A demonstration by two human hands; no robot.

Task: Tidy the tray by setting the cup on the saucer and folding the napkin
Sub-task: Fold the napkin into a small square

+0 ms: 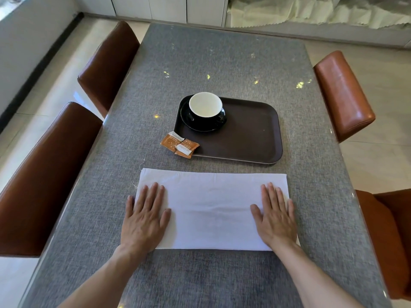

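Observation:
A white napkin (pixel 212 207) lies on the grey table as a wide rectangle, near the front edge. My left hand (pixel 145 215) presses flat on its left end, fingers straight. My right hand (pixel 275 216) presses flat on its right end the same way. Behind the napkin is a dark brown tray (pixel 251 134). A black cup (pixel 205 107) with a white inside stands upright on a black saucer (pixel 203 126) in the tray's far left corner.
Two orange sachets (pixel 179 144) lie at the tray's near left corner, one overlapping its rim. Brown leather chairs (pixel 46 174) stand along both long sides of the table (pixel 222 63).

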